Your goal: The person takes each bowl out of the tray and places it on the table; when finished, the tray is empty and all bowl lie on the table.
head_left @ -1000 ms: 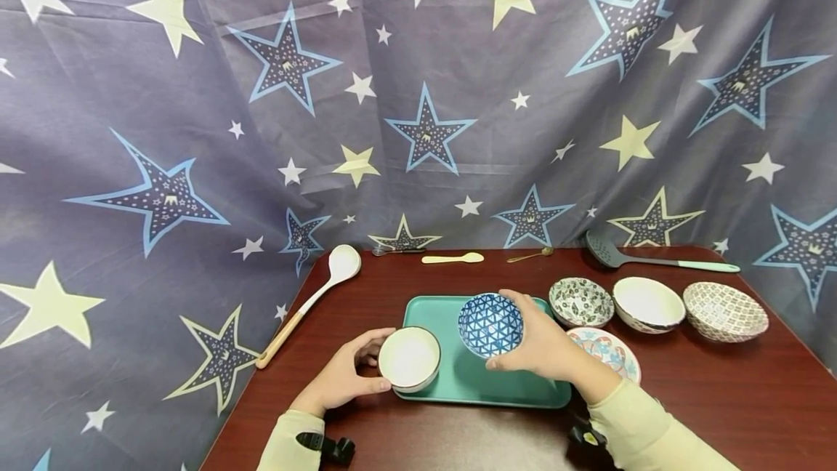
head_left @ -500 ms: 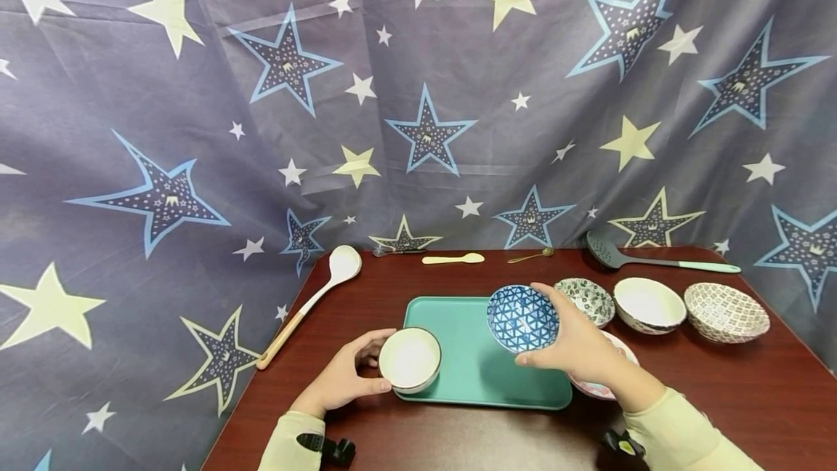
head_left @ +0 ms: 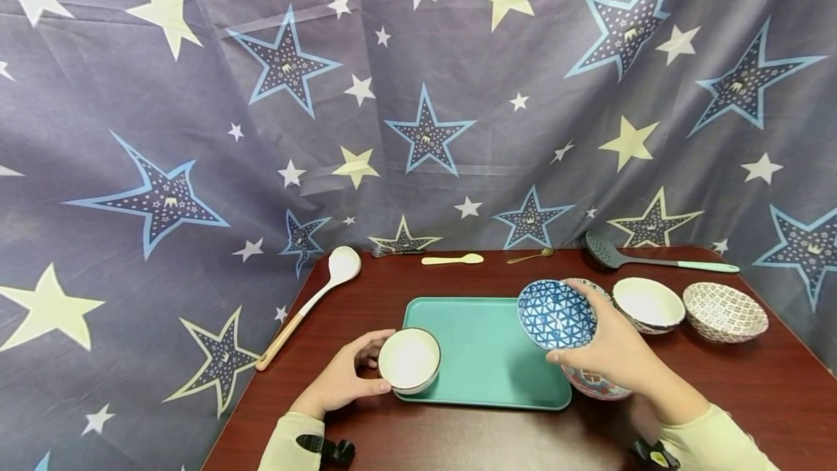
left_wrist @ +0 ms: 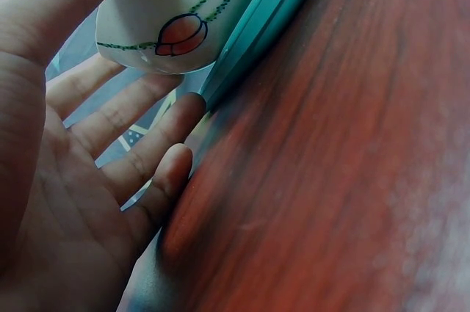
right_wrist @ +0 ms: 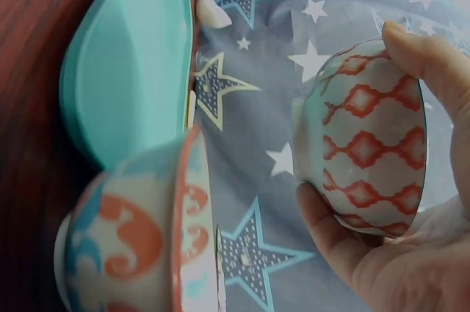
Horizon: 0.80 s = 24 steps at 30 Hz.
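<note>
My left hand [head_left: 349,375] holds a small white bowl [head_left: 410,359] with a dark rim, thumb and fingers about its side, at the front left corner of the green tray [head_left: 480,351]. A red bud motif shows on the bowl's outside in the left wrist view. My right hand [head_left: 604,344] grips a bowl [head_left: 556,315] with a blue triangle pattern inside, raised over the tray's right edge. Red diamonds cover its outside in the right wrist view. Below it stands a bowl [right_wrist: 132,238] with orange and blue swirls, partly hidden in the head view.
Behind my right hand is a mostly hidden patterned bowl. Farther right stand a white bowl [head_left: 647,304] and a brown-patterned bowl [head_left: 724,311]. A skimmer [head_left: 654,260], a cream spoon [head_left: 453,259] and a small strainer-like utensil [head_left: 530,256] lie along the back. A white ladle [head_left: 320,296] lies left.
My right hand has carried the blue-patterned bowl rightward, from over the tray's middle to its right edge, now covering the bowls behind. My left hand and the white bowl stay put.
</note>
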Tool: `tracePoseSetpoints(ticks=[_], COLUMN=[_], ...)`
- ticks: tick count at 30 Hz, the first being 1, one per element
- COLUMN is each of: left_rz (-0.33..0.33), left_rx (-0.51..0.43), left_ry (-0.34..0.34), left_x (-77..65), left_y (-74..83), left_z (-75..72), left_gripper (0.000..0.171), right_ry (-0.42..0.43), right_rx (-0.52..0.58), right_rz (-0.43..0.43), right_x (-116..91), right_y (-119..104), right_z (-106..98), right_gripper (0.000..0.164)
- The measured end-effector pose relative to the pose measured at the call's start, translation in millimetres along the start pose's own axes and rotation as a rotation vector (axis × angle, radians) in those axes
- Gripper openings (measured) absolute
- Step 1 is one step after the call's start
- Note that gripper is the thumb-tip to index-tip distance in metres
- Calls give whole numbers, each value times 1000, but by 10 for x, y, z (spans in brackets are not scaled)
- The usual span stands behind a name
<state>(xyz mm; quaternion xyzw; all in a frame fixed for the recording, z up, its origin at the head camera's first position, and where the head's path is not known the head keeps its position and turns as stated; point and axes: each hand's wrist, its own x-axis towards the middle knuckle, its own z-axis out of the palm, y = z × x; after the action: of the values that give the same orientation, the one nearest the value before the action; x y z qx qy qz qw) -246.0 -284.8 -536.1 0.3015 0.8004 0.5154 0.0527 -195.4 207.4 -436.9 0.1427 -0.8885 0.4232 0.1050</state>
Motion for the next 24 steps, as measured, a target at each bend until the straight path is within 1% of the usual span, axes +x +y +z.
tracePoseSetpoints(ticks=[6, 7, 13, 18, 23, 24], left_rz=[-29, -25, -4, -5, -17, -11], left_rx=[3, 4, 6, 10, 18, 17], left_ry=[2, 1, 1, 1, 0, -1], left_x=[2, 1, 5, 6, 6, 7], left_y=[8, 6, -9, -8, -4, -6], left_z=[7, 7, 5, 16, 16, 14], left_gripper=[80, 80, 80, 81, 81, 80], right_ry=[24, 25, 33, 55, 74, 80], right_rx=[-22, -29, -61, -96, -121, -129], right_rz=[-45, -52, -24, -8, 15, 23], right_x=[-108, -125, -234, -327, -405, -420], right_y=[68, 81, 184, 299, 418, 444], right_z=[-151, -174, -288, -388, -492, -511], right_gripper=[121, 122, 121, 123, 121, 120])
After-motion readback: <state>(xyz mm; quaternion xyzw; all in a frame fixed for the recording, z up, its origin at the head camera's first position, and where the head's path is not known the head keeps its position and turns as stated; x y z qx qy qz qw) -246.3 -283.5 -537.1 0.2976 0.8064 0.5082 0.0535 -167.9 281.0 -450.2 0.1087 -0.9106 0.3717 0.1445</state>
